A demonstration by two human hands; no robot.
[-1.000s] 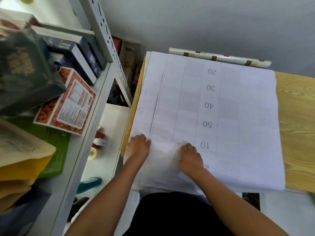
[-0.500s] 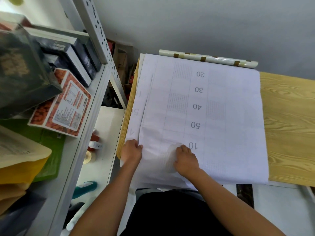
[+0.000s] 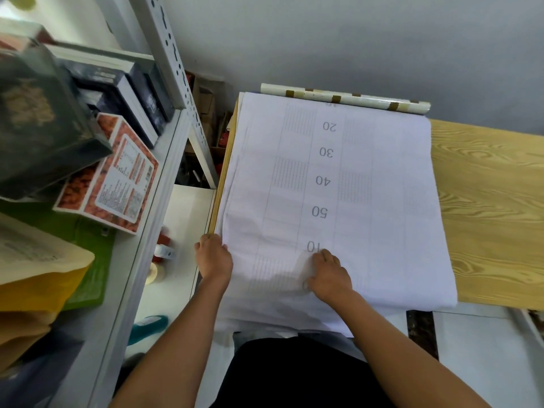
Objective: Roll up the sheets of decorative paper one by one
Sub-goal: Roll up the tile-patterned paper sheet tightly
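A stack of white backing-side sheets (image 3: 353,201), printed with grid lines and upside-down numbers, is spread flat over the wooden desk (image 3: 494,207). At its 12 o'clock edge a finished roll (image 3: 344,98) is laid crosswise. The stack's 9 o'clock edge is gripped by the left hand (image 3: 213,257), fingers curled over it. The right hand (image 3: 328,273) is pressed onto the near sheet at 6 o'clock, fingers bent; whether paper is pinched cannot be told.
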